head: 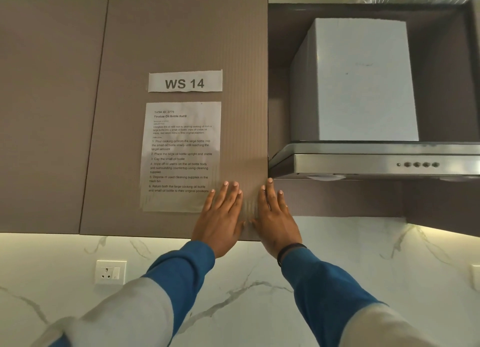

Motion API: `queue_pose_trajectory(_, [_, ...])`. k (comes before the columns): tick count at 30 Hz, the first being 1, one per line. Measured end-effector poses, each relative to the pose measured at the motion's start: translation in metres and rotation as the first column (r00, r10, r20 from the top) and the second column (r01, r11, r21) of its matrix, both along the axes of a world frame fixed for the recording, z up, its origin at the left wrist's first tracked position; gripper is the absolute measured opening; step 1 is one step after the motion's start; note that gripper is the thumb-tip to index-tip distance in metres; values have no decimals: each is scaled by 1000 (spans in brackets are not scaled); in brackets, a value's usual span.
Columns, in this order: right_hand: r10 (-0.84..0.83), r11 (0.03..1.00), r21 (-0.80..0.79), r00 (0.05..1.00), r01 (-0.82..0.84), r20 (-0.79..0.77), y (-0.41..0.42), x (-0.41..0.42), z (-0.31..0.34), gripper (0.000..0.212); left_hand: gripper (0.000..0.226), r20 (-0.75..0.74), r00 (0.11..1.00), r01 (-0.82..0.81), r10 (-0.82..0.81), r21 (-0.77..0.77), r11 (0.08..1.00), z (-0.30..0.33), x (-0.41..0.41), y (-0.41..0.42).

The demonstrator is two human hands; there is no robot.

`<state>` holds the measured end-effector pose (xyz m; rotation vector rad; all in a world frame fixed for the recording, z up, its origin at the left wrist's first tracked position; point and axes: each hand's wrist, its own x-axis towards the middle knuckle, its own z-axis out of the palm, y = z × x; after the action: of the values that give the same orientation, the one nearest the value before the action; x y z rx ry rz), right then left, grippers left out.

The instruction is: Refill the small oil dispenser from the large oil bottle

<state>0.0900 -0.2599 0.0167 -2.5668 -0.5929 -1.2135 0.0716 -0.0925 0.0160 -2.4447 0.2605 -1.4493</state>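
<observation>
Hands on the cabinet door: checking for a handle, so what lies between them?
In the head view, only bare ribbed cabinet door shows between the left hand and right hand; no handle.

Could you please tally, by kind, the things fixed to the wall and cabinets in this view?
Paper sheets on the cabinet door: 2, the WS 14 label and the instruction sheet
Wall sockets: 1 in full view
Range hoods: 1
Total: 4

A brown cabinet door (181,35) carries a "WS 14" label (185,81). A printed task sheet (179,154) sits just below it.
</observation>
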Motion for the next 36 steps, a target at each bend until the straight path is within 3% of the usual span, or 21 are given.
queue_pose_trajectory(18, [-111, 994, -15, 990, 110, -85, 3, 9, -11, 92, 67, -109, 991, 71, -73, -27, 997, -7, 10, 24])
queue_pose_trajectory(24, [-127, 990, 68, 988, 121, 85, 19, -4, -2, 77, 67, 30, 990, 139, -137, -81, 987, -3, 7, 33])
queue_pose_trajectory(30, [-74, 997, 53, 955, 62, 288, 52, -17, 31, 77, 75, 172, 981, 113, -89, -133, 985, 22, -2, 59])
queue_pose_trajectory(36, [-109, 993, -10, 962, 115, 250, 65, -14, 46, 79, 79, 175, 985, 19, 7, -148, 989, 29, -2, 105])
